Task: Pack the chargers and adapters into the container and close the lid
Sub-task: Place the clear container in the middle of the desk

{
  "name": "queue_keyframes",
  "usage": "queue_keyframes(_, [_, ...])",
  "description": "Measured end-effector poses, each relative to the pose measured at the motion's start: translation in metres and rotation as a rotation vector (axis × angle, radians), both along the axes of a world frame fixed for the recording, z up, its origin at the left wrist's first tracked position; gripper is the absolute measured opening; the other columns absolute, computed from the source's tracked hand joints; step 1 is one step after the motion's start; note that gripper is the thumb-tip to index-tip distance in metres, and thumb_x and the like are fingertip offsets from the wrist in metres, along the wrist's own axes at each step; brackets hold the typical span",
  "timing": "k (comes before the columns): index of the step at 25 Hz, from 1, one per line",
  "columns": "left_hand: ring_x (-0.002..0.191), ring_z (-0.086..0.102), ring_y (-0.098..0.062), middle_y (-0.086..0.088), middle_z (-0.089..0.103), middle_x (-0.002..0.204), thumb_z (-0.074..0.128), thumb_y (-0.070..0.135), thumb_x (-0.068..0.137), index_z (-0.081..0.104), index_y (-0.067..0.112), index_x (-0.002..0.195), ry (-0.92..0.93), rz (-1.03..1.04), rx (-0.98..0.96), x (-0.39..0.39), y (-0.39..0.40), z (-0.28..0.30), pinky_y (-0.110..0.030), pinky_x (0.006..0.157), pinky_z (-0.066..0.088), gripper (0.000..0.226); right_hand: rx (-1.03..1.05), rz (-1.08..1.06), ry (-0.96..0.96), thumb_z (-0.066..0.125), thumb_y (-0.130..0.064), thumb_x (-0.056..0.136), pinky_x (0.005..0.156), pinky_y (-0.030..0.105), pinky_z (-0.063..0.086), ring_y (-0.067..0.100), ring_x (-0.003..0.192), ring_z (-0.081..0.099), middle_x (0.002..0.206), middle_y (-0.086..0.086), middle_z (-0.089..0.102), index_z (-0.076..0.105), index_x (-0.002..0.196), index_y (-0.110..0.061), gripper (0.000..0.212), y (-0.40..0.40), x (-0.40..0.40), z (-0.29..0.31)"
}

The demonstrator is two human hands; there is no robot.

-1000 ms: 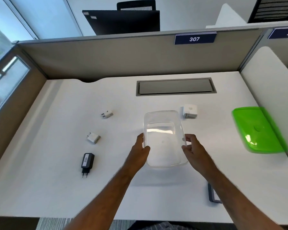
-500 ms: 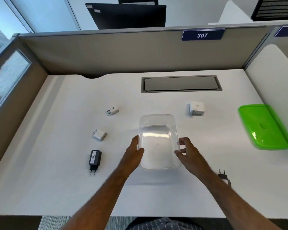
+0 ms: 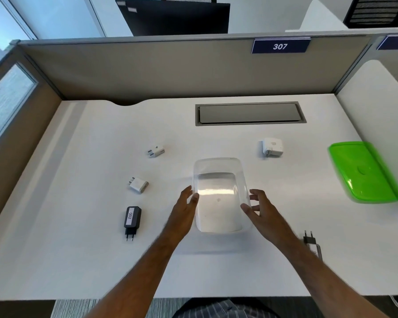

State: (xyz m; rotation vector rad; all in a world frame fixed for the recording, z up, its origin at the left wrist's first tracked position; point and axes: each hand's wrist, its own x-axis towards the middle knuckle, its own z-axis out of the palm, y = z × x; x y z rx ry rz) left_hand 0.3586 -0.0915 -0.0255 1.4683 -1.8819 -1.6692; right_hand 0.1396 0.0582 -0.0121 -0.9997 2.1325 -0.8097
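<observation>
A clear plastic container [image 3: 218, 193] sits open in the middle of the frame on a white desk [image 3: 78, 249]. The left hand [image 3: 184, 210] is at its left wall, fingers loosely spread, thumb tip right at the rim; whether it touches I cannot tell. The right hand [image 3: 260, 212] is at the right wall, fingers parted and curled a little, gripping nothing firmly. The container itself holds nothing.

The green lid [image 3: 363, 173] lies at the right edge of the frame, well apart from the container and somewhat blurred.

Left of the container there are three pieces: a small white plug adapter [image 3: 156, 150] toward the upper left, a white cube charger [image 3: 138, 185] below it, and a black charger [image 3: 132, 219] at lower left with a white label reading "002", its two pins pointing toward the bottom of the frame. To the upper right of the container lies a white square power adapter [image 3: 272, 146] with a faint logo that I cannot make out. At lower right another dark charger [image 3: 311, 244] pokes out from behind the right forearm, pins pointing up the frame.

A grey cable hatch [image 3: 248, 113] is set into the desk above centre. On the partition behind, a blue tag [image 3: 280, 46] reads "307".
</observation>
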Motion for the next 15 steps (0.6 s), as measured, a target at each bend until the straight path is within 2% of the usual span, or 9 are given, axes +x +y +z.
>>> queue_keyframes(3, [0.150,0.038,-0.019,0.002,0.038,0.165,0.034,0.049,0.108,0.032,0.028,0.158,-0.009,0.061,-0.083,0.009,-0.006,-0.006,-0.040,0.124,0.030,0.055,-0.009,-0.012,-0.004,0.049,-0.063,0.094,0.082,0.032,0.051,-0.011,0.107,0.059,0.131,-0.025,0.051,0.034,0.133,-0.045,0.046,0.001,-0.001,-0.001])
queue_keyframes(7, [0.153,0.031,-0.026,-0.003,0.037,0.165,0.040,0.041,0.109,0.035,0.021,0.157,-0.191,0.083,-0.220,0.017,-0.026,-0.022,-0.046,0.126,0.025,0.053,-0.020,-0.045,-0.024,0.042,-0.062,0.098,0.085,0.032,0.046,-0.011,0.109,0.056,0.133,-0.023,0.054,0.038,0.132,-0.046,0.038,-0.001,-0.009,-0.001])
queue_keyframes(9, [0.154,0.028,-0.028,-0.007,0.036,0.165,0.044,0.036,0.108,0.034,0.016,0.157,-0.274,0.024,-0.334,0.019,-0.037,-0.030,-0.046,0.125,0.025,0.054,-0.019,-0.058,-0.014,0.040,-0.061,0.098,0.085,0.031,0.043,-0.012,0.108,0.055,0.131,-0.024,0.054,0.040,0.131,-0.047,0.036,-0.003,-0.014,0.000])
queue_keyframes(11, [0.157,0.021,-0.028,-0.009,0.029,0.168,0.045,0.033,0.107,0.031,0.012,0.159,-0.333,-0.083,-0.462,0.022,-0.047,-0.039,-0.044,0.128,0.020,0.057,-0.025,-0.075,-0.005,0.040,-0.059,0.100,0.087,0.031,0.042,-0.004,0.110,0.058,0.131,-0.023,0.055,0.042,0.130,-0.046,0.034,-0.006,-0.020,-0.002])
queue_keyframes(15, [0.162,0.002,-0.027,-0.008,0.007,0.174,0.039,0.036,0.109,0.012,0.012,0.164,-0.470,-0.272,-0.596,0.025,-0.057,-0.059,-0.046,0.132,0.007,0.066,-0.046,-0.082,0.006,0.043,-0.051,0.102,0.089,0.030,0.043,0.003,0.111,0.060,0.133,-0.016,0.055,0.045,0.130,-0.041,0.030,-0.016,-0.032,-0.009])
